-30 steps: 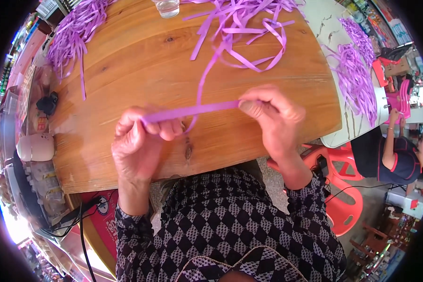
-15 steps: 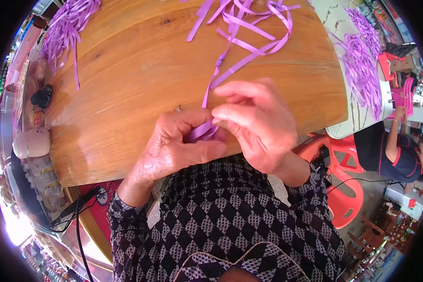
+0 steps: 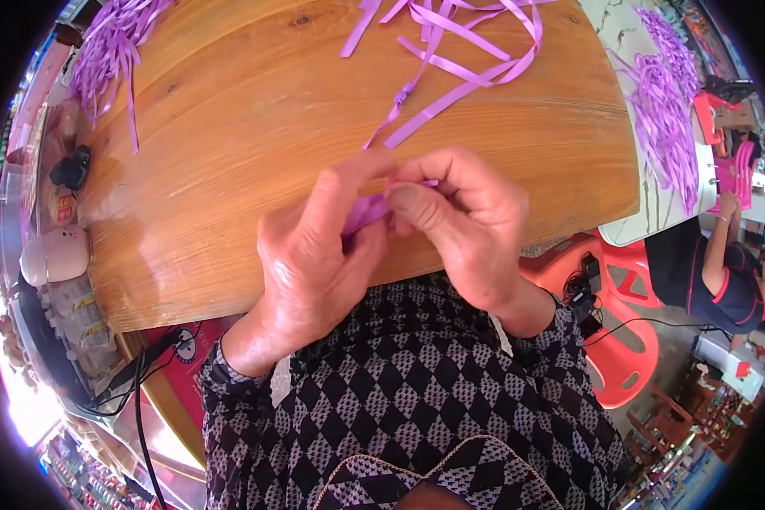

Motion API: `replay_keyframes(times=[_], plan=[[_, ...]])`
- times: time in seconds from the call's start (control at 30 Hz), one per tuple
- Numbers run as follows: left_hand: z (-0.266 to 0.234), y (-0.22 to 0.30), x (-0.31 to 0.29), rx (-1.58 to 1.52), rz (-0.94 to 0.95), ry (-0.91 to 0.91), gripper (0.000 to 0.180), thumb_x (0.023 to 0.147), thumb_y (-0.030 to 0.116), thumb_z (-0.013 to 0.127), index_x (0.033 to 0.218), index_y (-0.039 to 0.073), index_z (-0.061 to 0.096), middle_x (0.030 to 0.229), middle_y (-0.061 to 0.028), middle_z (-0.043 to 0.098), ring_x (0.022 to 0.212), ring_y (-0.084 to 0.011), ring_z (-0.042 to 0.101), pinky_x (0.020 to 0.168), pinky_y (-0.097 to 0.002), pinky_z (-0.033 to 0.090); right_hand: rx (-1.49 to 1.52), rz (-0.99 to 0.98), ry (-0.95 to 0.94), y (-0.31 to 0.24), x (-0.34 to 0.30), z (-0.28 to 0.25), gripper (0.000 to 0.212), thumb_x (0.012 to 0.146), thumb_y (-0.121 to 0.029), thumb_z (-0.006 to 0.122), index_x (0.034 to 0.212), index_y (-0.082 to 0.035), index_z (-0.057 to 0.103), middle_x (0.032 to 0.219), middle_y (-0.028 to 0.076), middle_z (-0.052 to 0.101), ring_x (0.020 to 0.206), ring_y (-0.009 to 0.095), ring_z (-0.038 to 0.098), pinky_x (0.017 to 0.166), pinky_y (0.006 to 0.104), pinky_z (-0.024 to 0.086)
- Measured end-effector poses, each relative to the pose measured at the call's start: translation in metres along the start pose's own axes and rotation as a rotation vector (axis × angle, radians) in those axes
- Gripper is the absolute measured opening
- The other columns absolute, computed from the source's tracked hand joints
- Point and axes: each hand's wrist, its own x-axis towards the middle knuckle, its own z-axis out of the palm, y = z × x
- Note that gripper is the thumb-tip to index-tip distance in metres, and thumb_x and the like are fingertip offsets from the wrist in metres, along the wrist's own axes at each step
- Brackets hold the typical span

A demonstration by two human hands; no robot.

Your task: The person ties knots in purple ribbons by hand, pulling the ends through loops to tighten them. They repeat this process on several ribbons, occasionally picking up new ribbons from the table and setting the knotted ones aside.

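Over the near edge of the wooden table (image 3: 212,195), both my hands work on one purple ribbon (image 3: 364,214). My left hand (image 3: 314,251) curls round its looped part, thumb and fingers closed on it. With thumb and index finger pressed together, my right hand (image 3: 467,229) pinches the ribbon, and a short end pokes out above the thumb. Fingers hide how the loop is formed. Beyond my hands lies a ribbon strand with a small knot (image 3: 405,90), near a tangle of loose purple ribbons (image 3: 467,55).
More purple ribbons hang in a bunch (image 3: 115,64) at the far left and lie in a pile (image 3: 665,127) on a white marbled table (image 3: 646,223) at right. Red plastic chairs (image 3: 625,361) stand at my right. Another person (image 3: 722,276) is beyond them. A black cable (image 3: 140,425) runs at lower left.
My hands have drawn closer together round the ribbon, and my left index finger has lifted. The knotted strand no longer visibly runs into my left hand.
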Motion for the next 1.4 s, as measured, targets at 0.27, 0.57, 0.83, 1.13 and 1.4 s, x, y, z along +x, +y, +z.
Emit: replay_keyframes(times=[0.27, 0.57, 0.83, 1.13, 1.4], plan=[[-0.007, -0.021, -0.002, 0.15, 0.416, 0.079, 0.032, 0.067, -0.003, 0.068, 0.098, 0.001, 0.063, 0.058, -0.0042, 0.05, 0.046, -0.018, 0.047, 0.042, -0.0305, 0.037, 0.426, 0.468, -0.128, -0.003, 0.012, -0.015, 0.014, 0.083, -0.007, 0.061, 0.088, 0.005, 0.056, 0.074, 0.009, 0.06, 0.056, 0.011, 0.054, 0.045, 0.018, 0.035], [-0.011, -0.01, -0.002, -0.073, -0.076, -0.047, 0.011, 0.079, 0.008, 0.065, 0.086, 0.0, 0.062, 0.06, -0.0029, 0.053, 0.046, -0.0117, 0.046, 0.042, -0.0247, 0.034, 0.355, 0.439, -0.139, -0.012, 0.009, -0.014, 0.019, 0.082, -0.006, 0.062, 0.095, 0.004, 0.054, 0.077, 0.008, 0.059, 0.065, 0.01, 0.055, 0.057, 0.0179, 0.041], [-0.014, -0.018, 0.005, -1.13, -0.909, -0.24, 0.019, 0.083, 0.015, 0.062, 0.084, -0.004, 0.058, 0.053, -0.0015, 0.049, 0.036, -0.0036, 0.03, 0.038, -0.0182, 0.023, -0.085, 0.029, -0.187, 0.002, 0.005, -0.022, 0.013, 0.08, 0.002, 0.062, 0.092, 0.004, 0.057, 0.084, 0.007, 0.059, 0.076, 0.011, 0.056, 0.068, 0.0201, 0.044], [-0.007, -0.013, 0.003, -1.189, -0.871, -0.045, 0.018, 0.086, 0.015, 0.06, 0.085, -0.002, 0.057, 0.056, -0.0012, 0.05, 0.037, -0.003, 0.03, 0.038, -0.0186, 0.028, 0.175, 0.206, -0.168, 0.0, 0.0, -0.011, 0.02, 0.078, 0.002, 0.064, 0.096, 0.008, 0.057, 0.094, 0.009, 0.056, 0.082, 0.011, 0.054, 0.072, 0.0233, 0.045], [-0.005, -0.012, 0.001, -1.128, -0.801, -0.026, 0.017, 0.085, 0.012, 0.06, 0.09, -0.004, 0.057, 0.069, -0.0039, 0.058, 0.041, -0.0031, 0.036, 0.04, -0.0181, 0.032, 0.082, 0.08, -0.146, 0.005, -0.001, -0.013, 0.014, 0.08, 0.002, 0.063, 0.091, 0.009, 0.057, 0.093, 0.008, 0.057, 0.08, 0.01, 0.054, 0.07, 0.0213, 0.045]])
